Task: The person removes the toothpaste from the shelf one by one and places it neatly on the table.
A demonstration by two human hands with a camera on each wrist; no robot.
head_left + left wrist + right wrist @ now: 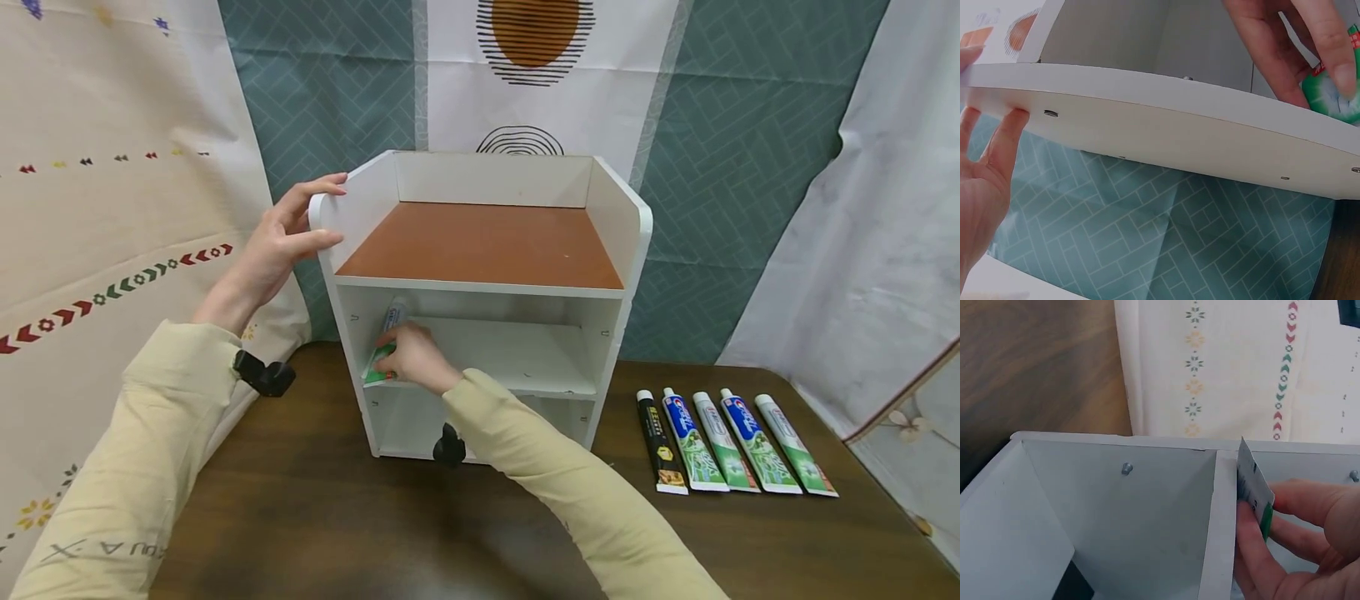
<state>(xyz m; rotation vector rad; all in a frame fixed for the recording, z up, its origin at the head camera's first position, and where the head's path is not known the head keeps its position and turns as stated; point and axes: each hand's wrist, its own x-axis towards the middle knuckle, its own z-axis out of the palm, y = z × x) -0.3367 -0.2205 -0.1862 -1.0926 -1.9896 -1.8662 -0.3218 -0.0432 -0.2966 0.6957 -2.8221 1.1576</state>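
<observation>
My right hand (416, 357) holds a green and white toothpaste tube (392, 317) by its flat end, against the left wall of the middle compartment. That tube lies on the shelf board with its other end toward the back; the flat end (1254, 481) shows between thumb and fingers in the right wrist view. My left hand (273, 242) grips the upper left side panel of the white cabinet (480, 289). In the left wrist view its fingers (1010, 134) touch the panel's outer face, and another digit lies over the edge.
Several toothpaste tubes lie in a row right of the cabinet: a black one (660, 442), blue-green ones (693, 442) and white-green ones (797, 446). The cabinet has a brown top board (487, 242) and stands on a dark wooden table (337, 517). Cloths hang behind and beside.
</observation>
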